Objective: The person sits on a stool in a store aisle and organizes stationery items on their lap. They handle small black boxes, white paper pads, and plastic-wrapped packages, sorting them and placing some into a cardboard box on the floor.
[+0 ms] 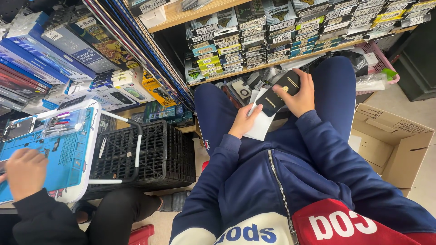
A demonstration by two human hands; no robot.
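Two flat black retail packages (278,93) with gold lettering and gold stripes, slim and rectangular, one overlapping the other, tilted diagonally above the lap. Gripped at the upper end by the right hand (302,95), propped from below by the left hand (245,120). Beneath them a white sheet-like sleeve (262,127), angled the same way, resting against the left hand.

A single head-worn camera looks steeply down the wearer's own chest and lap, so close that the blue zipped jacket (290,181) fills the lower middle and right of the frame and both hands sit just above centre. It faces a wooden shelf of stacked small boxes (290,34) running along the top edge, which tilts down to the left. The view also takes in a black crate (154,154) at centre left, a cardboard box (395,145) at the right edge, and another person's hand (25,172) at lower left.
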